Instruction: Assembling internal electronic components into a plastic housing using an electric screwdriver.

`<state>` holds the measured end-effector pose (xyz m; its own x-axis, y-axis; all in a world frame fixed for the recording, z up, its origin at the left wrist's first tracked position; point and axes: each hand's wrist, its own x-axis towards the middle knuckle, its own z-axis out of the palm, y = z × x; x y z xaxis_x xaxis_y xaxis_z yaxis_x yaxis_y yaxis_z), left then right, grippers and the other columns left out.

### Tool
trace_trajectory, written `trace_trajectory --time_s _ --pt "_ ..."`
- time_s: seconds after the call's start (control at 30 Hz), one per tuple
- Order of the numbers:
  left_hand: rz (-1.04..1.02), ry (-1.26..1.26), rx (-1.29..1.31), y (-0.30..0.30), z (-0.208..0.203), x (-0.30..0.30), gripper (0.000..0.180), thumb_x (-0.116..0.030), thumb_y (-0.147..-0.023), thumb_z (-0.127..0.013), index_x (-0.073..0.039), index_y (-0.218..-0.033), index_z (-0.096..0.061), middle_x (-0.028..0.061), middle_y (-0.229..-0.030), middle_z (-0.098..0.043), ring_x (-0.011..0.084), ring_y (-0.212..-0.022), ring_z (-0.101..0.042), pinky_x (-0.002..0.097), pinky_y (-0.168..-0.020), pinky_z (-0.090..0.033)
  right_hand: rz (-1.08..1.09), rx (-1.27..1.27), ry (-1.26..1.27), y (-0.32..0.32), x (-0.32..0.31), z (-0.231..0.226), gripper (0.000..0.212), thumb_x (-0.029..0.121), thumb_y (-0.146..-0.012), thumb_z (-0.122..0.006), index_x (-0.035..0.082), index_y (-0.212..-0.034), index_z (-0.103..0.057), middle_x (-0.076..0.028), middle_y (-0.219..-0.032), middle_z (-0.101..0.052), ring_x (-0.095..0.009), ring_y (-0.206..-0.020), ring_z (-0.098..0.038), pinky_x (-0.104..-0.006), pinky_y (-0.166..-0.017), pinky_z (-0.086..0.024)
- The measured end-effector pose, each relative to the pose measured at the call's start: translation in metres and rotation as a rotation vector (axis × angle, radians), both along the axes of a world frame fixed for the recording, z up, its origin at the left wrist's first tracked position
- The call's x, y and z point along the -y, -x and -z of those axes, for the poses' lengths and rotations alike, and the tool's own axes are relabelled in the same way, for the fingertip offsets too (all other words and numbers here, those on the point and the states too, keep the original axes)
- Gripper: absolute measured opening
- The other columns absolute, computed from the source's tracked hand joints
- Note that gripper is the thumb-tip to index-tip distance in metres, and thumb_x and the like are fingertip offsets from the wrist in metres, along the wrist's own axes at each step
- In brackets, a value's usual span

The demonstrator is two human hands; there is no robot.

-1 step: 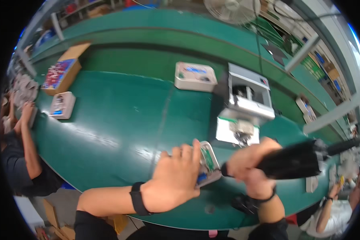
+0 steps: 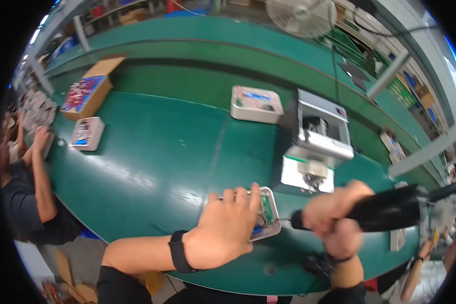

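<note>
My left hand [image 2: 223,228] lies over a small white plastic casing [image 2: 276,229], its fingers curled along the far and left side and hiding part of it. Inside the casing show a green circuit board [image 2: 266,207] and a blue part [image 2: 257,230]. My right hand [image 2: 337,215] is wrapped round a black electric screwdriver [image 2: 390,209], held nearly level with its cord leaving on the right. The thin bit points left to the casing's right rim; blur hides whether it touches.
Beyond my right hand stands a grey machine [image 2: 321,134] with a pale part on its front plate. White casings [image 2: 257,104] stand at the back and left [image 2: 87,134], near a cardboard box [image 2: 93,96] of small red parts. Co-workers sit left [image 2: 38,187] and right [image 2: 425,268].
The whole view has shifted slightly. My right hand and the screwdriver have drawn a little right from the casing, so more of the bit shows. My left hand keeps its place on the casing.
</note>
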<state>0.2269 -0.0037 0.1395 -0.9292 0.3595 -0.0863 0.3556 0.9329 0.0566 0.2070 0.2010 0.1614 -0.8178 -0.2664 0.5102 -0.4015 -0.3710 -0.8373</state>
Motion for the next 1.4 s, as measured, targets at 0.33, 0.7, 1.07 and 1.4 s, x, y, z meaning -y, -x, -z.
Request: trace_trajectory --time_s 0.33,0.7,1.07,1.4 --pt "-0.041 -0.132 -0.621 0.106 0.018 0.078 0.081 -0.029 -0.074 -0.082 -0.006 -0.141 -0.043 0.0204 -0.139 -0.049 0.0379 -0.131 -0.046 0.0512 -0.109 -0.037 0.178 -0.181 0.051 -0.005 -0.022 -0.042 0.041 0.034 -0.09 -0.071 0.007 -0.091 -0.04 -0.004 -0.064 -0.049 -0.014 -0.047 -0.048 -0.0312 -0.049 -0.045" --pt "-0.289 -0.424 0.156 0.113 -0.023 0.186 0.039 -0.033 -0.085 -0.073 0.0 -0.106 -0.072 0.013 -0.097 -0.074 0.0255 -0.086 -0.07 0.0397 -0.077 -0.056 0.25 -0.288 0.064 0.006 -0.034 -0.035 0.032 0.028 -0.095 -0.062 0.007 -0.089 -0.038 -0.002 -0.061 -0.041 -0.01 -0.042 -0.037 -0.0255 -0.045 -0.038" --pt "-0.141 -0.522 -0.596 0.144 0.046 0.153 0.046 -0.029 -0.078 -0.074 0.005 -0.109 -0.065 0.0271 -0.126 -0.06 0.0413 -0.122 -0.054 0.0464 -0.103 -0.046 0.155 -0.261 -0.012 0.006 -0.048 -0.037 0.026 0.032 -0.099 -0.056 0.006 -0.097 -0.054 -0.006 -0.07 -0.054 -0.02 -0.056 -0.05 -0.0368 -0.058 -0.046" --pt "-1.259 -0.077 -0.446 0.093 0.024 0.321 0.068 -0.038 -0.081 -0.075 0.009 -0.124 -0.053 0.0307 -0.122 -0.063 0.0434 -0.115 -0.061 0.0488 -0.097 -0.051 0.319 -0.295 0.034 0.008 -0.032 -0.042 0.033 0.024 -0.092 -0.066 0.006 -0.092 -0.038 -0.003 -0.064 -0.042 -0.012 -0.048 -0.041 -0.0286 -0.047 -0.042"
